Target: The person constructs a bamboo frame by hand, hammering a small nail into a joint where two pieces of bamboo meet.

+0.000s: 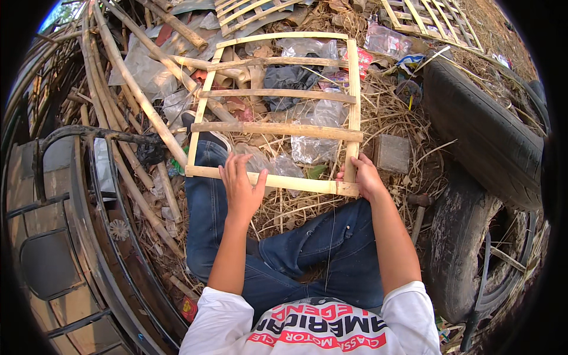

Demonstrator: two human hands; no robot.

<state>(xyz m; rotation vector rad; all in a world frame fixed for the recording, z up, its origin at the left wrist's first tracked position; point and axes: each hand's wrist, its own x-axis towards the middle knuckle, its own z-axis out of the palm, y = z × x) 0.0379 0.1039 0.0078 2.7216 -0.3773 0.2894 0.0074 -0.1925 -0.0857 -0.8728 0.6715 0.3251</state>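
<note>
A rectangular bamboo frame [278, 128] with several cross slats stands over my crossed legs. My right hand [368, 177] is closed around its near right corner, with the fingers curled behind the side strip. Against the near slat, left of its middle, rests my left hand [239, 186], fingers spread and not wrapped round it. A thin strand [331, 236] hangs below the near slat between my arms. Just right of the frame sits a grey square block [392, 152]. What looks like a hammer [420, 201] lies near my right forearm.
Old tyres [479, 130] lie at the right. Bamboo poles [127, 77] pile up at the left, beside a black metal-framed chair [53, 260]. Two more slatted frames [429, 18] lie at the back. Straw, bamboo scraps and plastic bags [322, 127] cover the ground.
</note>
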